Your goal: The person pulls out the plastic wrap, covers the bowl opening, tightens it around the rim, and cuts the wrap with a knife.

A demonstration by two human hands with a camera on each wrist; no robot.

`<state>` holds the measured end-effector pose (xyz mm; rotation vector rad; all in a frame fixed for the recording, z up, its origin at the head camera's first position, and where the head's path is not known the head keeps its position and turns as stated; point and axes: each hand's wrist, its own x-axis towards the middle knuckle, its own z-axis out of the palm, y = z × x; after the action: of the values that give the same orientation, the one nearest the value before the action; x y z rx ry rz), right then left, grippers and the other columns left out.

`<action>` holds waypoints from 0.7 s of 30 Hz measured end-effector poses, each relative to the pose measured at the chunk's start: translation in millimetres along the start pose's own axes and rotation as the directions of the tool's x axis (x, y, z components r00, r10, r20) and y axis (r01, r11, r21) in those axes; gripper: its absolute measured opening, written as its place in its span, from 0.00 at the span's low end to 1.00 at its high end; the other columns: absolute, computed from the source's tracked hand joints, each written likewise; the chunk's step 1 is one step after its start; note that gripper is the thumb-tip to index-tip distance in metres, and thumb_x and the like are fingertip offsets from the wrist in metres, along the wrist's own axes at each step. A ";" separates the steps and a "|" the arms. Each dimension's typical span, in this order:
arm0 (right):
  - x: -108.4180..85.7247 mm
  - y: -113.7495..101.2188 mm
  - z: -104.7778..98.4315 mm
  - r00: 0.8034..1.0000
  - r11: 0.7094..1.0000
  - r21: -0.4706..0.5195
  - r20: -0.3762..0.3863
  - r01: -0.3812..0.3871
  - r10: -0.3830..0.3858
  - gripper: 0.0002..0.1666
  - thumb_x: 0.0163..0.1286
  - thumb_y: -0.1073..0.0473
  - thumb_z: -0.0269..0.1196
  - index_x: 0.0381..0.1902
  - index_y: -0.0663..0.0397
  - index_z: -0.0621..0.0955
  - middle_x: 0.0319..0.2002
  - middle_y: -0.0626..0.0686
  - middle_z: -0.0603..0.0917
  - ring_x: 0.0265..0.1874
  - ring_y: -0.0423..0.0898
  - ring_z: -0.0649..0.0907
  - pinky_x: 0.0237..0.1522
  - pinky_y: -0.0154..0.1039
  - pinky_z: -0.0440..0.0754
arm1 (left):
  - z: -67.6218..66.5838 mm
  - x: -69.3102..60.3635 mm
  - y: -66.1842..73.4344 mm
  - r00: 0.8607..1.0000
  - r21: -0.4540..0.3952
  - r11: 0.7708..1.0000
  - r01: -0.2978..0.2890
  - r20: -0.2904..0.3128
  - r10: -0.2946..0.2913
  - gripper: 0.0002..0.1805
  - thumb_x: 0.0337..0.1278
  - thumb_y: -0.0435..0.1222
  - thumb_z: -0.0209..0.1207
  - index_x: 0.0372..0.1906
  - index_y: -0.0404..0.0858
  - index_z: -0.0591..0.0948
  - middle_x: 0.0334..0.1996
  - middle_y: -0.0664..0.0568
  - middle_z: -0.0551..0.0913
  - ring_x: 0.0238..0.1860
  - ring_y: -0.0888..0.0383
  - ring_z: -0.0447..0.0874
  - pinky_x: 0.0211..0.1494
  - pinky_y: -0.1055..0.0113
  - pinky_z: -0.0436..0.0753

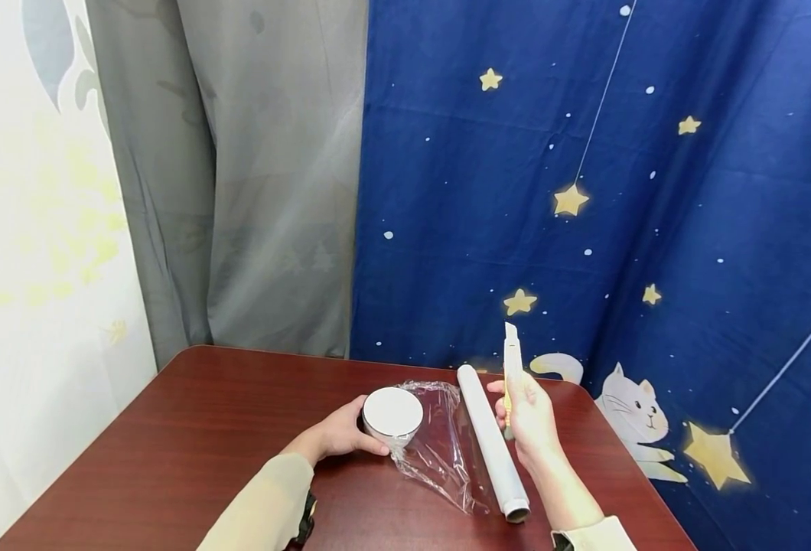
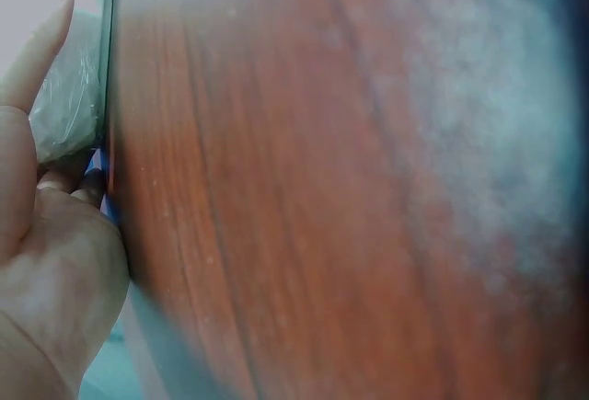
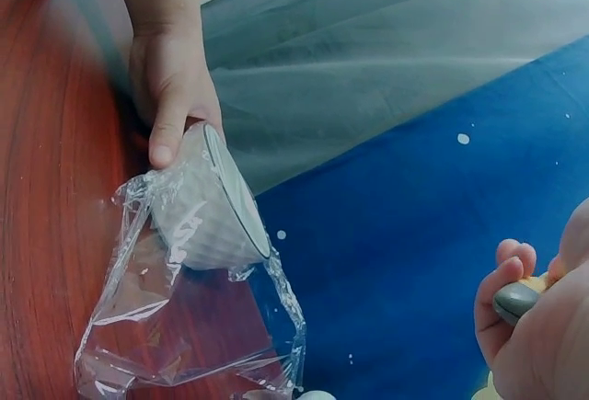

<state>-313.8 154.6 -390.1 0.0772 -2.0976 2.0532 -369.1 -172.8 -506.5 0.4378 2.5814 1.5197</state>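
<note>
On the table stands a white bowl (image 1: 393, 412) with a dark rim and textured sides, seen from the side in the right wrist view. My left hand (image 1: 342, 431) holds it from the left, thumb at the near side and fingers around the back. A crumpled sheet of clear plastic wrap (image 1: 440, 451) clings to the bowl's side and spreads rightward over the table. Raised above the table at the right, my right hand (image 1: 533, 417) grips a utility knife (image 1: 512, 363), its blade out and pointing up. In the right wrist view only the knife's grey end (image 3: 517, 302) shows.
A roll of plastic wrap (image 1: 492, 444) lies lengthwise on the dark red wooden table (image 1: 240, 428), between the sheet and my right hand. Behind the table hang a grey curtain (image 1: 281, 191) and a blue star-patterned curtain (image 1: 460, 199).
</note>
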 end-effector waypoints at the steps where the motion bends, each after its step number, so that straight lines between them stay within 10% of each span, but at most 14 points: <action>1: 0.0 0.4 -0.6 1.000 1.000 -0.007 0.002 0.003 -0.003 0.25 0.92 0.50 0.49 0.66 0.67 0.76 0.28 0.43 0.82 0.20 0.38 0.75 0.23 0.30 0.76 | 0.1 0.1 0.2 1.000 -0.001 1.000 0.000 -0.002 0.000 0.60 0.40 0.45 0.89 0.78 0.34 0.70 0.70 0.43 0.82 0.71 0.44 0.78 0.81 0.36 0.71; 6: -0.4 3.0 -3.9 0.999 1.000 -0.022 0.035 0.020 -0.020 0.27 0.92 0.56 0.48 0.81 0.58 0.68 0.45 0.40 0.89 0.21 0.39 0.77 0.23 0.30 0.73 | 0.4 -0.4 1.5 1.000 0.003 1.000 -0.005 -0.004 0.005 0.59 0.39 0.44 0.89 0.78 0.34 0.70 0.70 0.44 0.83 0.71 0.45 0.78 0.81 0.38 0.72; 12: -1.0 6.6 -5.9 0.998 0.999 -0.033 0.061 0.023 -0.021 0.34 0.91 0.66 0.44 0.89 0.53 0.56 0.78 0.60 0.75 0.25 0.39 0.79 0.27 0.30 0.74 | 0.9 -2.2 2.6 1.000 0.005 1.000 -0.029 -0.012 0.029 0.56 0.39 0.41 0.90 0.76 0.34 0.72 0.68 0.45 0.84 0.70 0.47 0.79 0.79 0.41 0.72; 21: 2.2 11.3 -8.6 0.999 0.999 -0.046 0.046 -0.014 0.016 0.43 0.85 0.72 0.47 0.91 0.51 0.50 0.85 0.59 0.63 0.32 0.38 0.80 0.29 0.29 0.75 | -0.3 -2.4 3.3 1.000 0.012 1.000 -0.021 -0.008 0.021 0.58 0.38 0.42 0.90 0.77 0.35 0.71 0.69 0.45 0.83 0.70 0.47 0.79 0.80 0.40 0.72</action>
<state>-317.1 163.7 -400.7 0.1031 -2.1771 2.0298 -366.2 -172.3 -503.7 0.4623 2.6015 1.5171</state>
